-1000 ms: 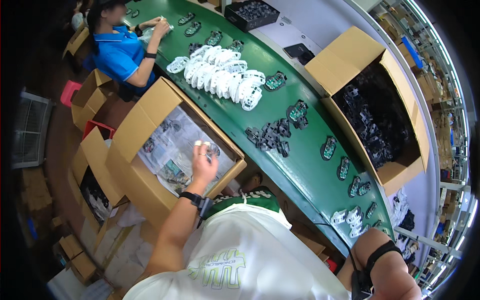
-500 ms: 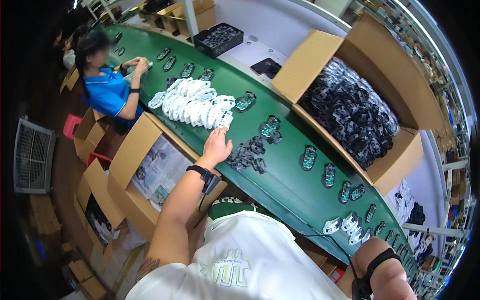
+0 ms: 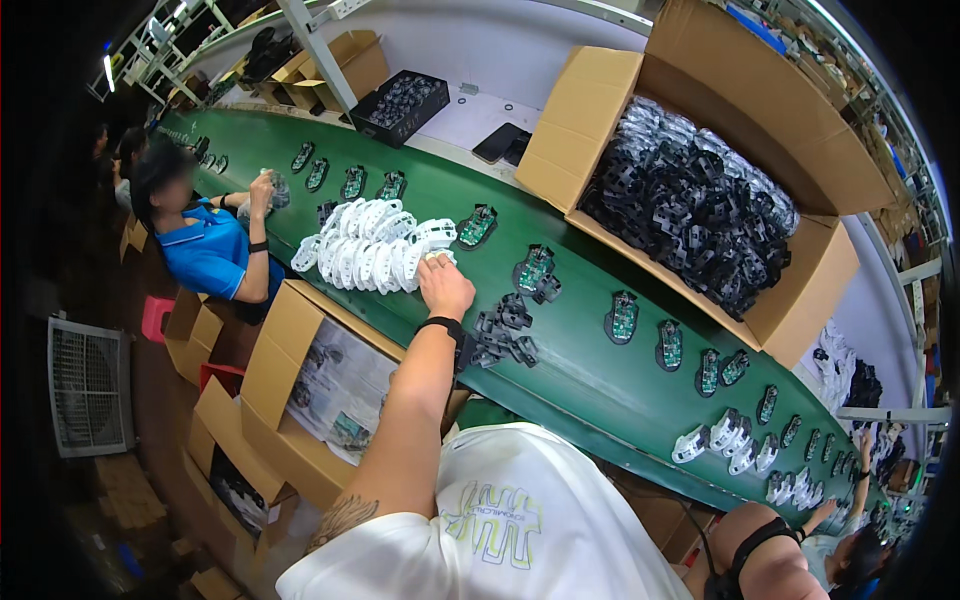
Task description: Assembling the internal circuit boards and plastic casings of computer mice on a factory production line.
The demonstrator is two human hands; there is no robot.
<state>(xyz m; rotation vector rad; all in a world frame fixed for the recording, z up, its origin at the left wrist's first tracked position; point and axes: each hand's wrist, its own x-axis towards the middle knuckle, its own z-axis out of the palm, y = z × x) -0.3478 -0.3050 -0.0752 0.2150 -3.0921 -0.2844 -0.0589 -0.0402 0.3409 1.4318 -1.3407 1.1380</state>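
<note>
My left hand (image 3: 445,287) reaches over a green conveyor belt, its fingers closed on a white mouse shell (image 3: 437,256) at the right end of a pile. The fingertips partly cover that shell. Rows of white mouse shells (image 3: 345,245) lean against one another to its left. Just right of the hand is a heap of small black plastic parts (image 3: 505,330). Beyond it, black mouse bases with green circuit boards (image 3: 478,227) lie along the belt. My right hand (image 3: 752,520) is low at the right edge of my body, its fingers hidden.
A large open carton (image 3: 570,130) full of black and clear parts stands beyond the green belt (image 3: 575,375). A black bin (image 3: 400,105) is at the back. A co-worker in blue (image 3: 210,255) works at the left beside open cartons (image 3: 270,370). Another person (image 3: 840,550) is at the lower right.
My view has turned and shifted. My left hand has moved onto the right end of the white pile, and its fingers now curl over a shell. The co-worker has raised a hand.
</note>
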